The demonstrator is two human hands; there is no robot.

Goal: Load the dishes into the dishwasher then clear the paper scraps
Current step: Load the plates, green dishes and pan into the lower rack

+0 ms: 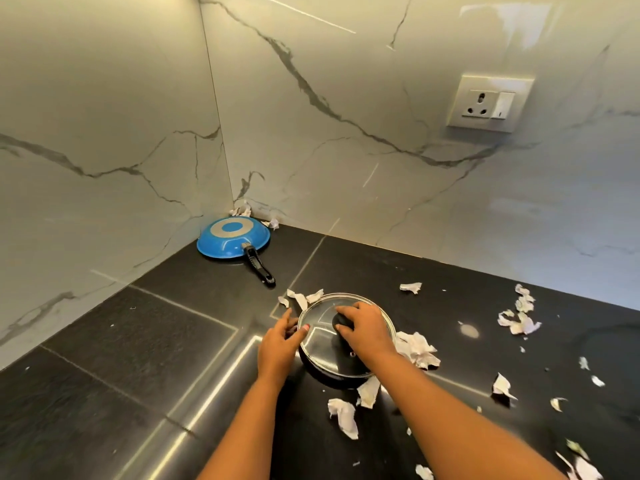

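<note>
Right hand (367, 329): its fingers (346, 310) are curled over the black knob (337, 322) in the middle of the glass lid (320, 342) and grip it from above.
Left hand (280, 344): the thumb lies on the left rim of the lid, and the fingers (285, 318), a little bent, reach along the outer side, so the hand holds the pot (329, 377) at its left edge.
Glass lid: it lies on the black pot, directly under the right fingers and just to the right of the left fingers.
Pot: it stands on the dark worktop (138, 341), between both hands, its near wall visible below the right wrist.
Paper scraps, near (415, 348): a crumpled heap lies just right of the right hand, touching or almost touching the pot. A few pieces (301, 298) are just beyond the left fingers.
Paper scraps, nearer the person (344, 417): they lie under the forearms.
Paper scraps, far (519, 320): more are scattered well to the right of the right fingers.
Blue pan (232, 239): it lies upside down in the corner, well beyond the left fingers, its black handle pointing toward the hands.
Wall socket (488, 103): on the marble wall, high above and to the right of the right hand.
</note>
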